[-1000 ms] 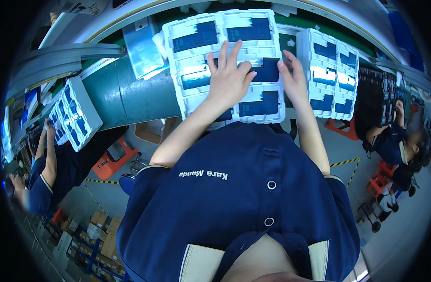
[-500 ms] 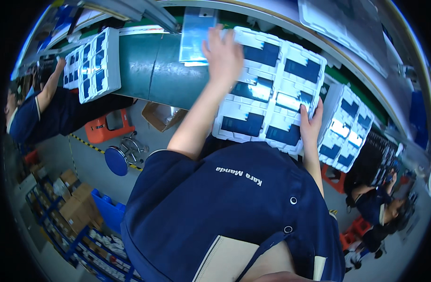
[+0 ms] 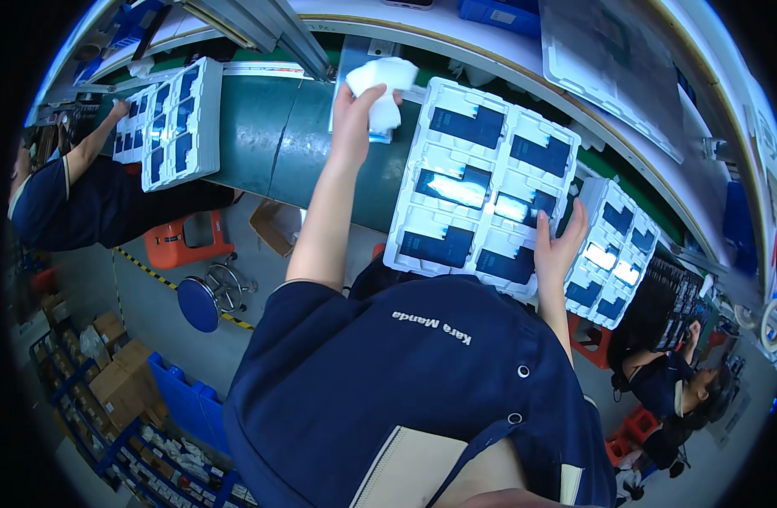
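Note:
My left hand [image 3: 352, 118] grips a white wipe [image 3: 387, 78], loosely bunched, above the far side of the bench. Whether it is cloth or paper I cannot tell. Beneath it lies a bluish, clear plastic sleeve [image 3: 348, 72], mostly covered. In front of me is a white moulded tray [image 3: 496, 161], its several compartments each holding a dark flat part [image 3: 466, 125]. At the tray's right edge is my right hand [image 3: 561, 241], fingers stretched and apart, thumb against the rim; it is not closed round anything.
A stack of similar trays [image 3: 204, 118] stands left on the green bench [image 3: 261, 118]; another loaded tray [image 3: 607, 254] is at right. A shelf edge runs along the back. Behind are a blue round stool [image 3: 199, 304] and an orange stool [image 3: 185, 241]. Co-workers sit at both sides.
My left hand has moved left off the tray's far corner and now holds the white wipe. My right hand stays by the tray's right edge, its fingers spread wider.

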Action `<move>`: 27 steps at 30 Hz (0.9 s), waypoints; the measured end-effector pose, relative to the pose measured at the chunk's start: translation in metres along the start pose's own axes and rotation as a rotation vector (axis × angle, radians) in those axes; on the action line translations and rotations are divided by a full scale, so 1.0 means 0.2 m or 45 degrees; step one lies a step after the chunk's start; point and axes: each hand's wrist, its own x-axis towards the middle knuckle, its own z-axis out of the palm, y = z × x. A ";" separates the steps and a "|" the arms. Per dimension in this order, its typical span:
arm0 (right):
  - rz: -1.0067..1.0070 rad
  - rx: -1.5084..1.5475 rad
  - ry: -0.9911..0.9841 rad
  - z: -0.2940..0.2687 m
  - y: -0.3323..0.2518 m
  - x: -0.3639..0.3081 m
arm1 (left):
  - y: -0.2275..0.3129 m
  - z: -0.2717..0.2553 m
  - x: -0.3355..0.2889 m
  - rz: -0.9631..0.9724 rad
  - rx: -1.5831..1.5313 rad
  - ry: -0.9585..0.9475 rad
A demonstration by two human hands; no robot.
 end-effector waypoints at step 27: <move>-0.694 0.523 0.027 -0.35 -0.34 -0.04 | 0.06 0.59 -0.93 -0.512 0.111 -0.728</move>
